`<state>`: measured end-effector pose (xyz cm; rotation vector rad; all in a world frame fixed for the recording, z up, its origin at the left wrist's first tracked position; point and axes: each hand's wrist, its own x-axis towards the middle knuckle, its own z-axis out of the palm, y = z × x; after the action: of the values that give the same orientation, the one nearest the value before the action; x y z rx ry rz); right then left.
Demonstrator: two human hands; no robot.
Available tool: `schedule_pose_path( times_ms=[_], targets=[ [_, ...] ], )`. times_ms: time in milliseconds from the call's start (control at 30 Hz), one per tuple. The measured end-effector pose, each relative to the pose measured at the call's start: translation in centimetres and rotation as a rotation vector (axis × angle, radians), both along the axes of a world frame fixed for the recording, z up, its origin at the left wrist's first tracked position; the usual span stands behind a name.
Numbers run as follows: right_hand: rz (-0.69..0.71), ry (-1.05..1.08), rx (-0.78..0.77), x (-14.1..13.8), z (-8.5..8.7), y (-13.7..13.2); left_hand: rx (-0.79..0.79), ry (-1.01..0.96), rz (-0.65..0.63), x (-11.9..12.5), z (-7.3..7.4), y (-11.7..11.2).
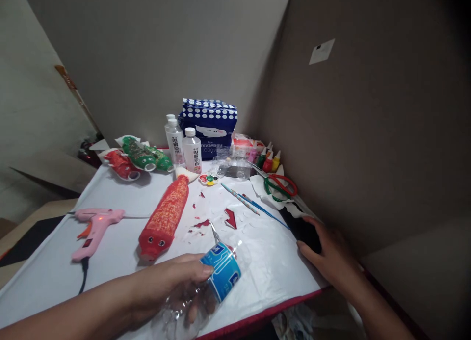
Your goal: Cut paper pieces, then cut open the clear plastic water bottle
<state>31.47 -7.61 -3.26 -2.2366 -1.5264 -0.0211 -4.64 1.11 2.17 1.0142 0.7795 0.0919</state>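
Observation:
My left hand (165,286) is wrapped round a clear plastic bottle (209,286) with a blue label, lying on its side at the table's near edge. A thin metal blade tip (214,232) shows just beyond the bottle. My right hand (326,259) rests at the table's right edge, fingers curled on a black object (303,227). A red painted bottle fish (164,220) lies in the middle of the white table cover (110,261).
A pink glue gun (94,229) lies at left with its cord. Painted bottle fish (138,158), two white-capped bottles (184,148), a blue dotted pack (209,121), paint bottles (268,159), scissors (279,185), brushes (250,202) and a palette (208,179) stand behind. Walls close in behind and right.

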Motion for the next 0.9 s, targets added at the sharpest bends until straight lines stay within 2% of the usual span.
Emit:
schedule_pose_path(
  times_ms=[167,300,433,533,633,700,900],
  targets=[
    [-0.019,0.025,-0.015,-0.2,0.3,-0.3,-0.016,-0.017,-0.010,0.0,-0.5,0.1],
    [-0.045,0.013,-0.062,-0.3,0.2,-0.5,-0.004,-0.035,-0.029,0.2,-0.3,0.0],
    [0.011,0.014,-0.068,0.4,0.5,-0.4,0.001,-0.011,-0.033,0.5,0.0,-0.2],
    [0.096,-0.010,-0.067,0.6,1.9,0.6,0.011,-0.046,-0.051,0.6,-0.1,-0.2],
    [0.148,-0.028,-0.074,0.1,3.6,3.4,0.010,-0.083,-0.073,0.7,-0.4,-0.2],
    [0.133,-0.046,-0.113,-0.3,4.4,6.1,0.012,-0.094,-0.089,0.7,-0.6,-0.1],
    [0.107,-0.078,-0.355,-0.1,4.6,14.0,0.024,-0.134,-0.099,0.5,-0.9,0.0]
  ],
)
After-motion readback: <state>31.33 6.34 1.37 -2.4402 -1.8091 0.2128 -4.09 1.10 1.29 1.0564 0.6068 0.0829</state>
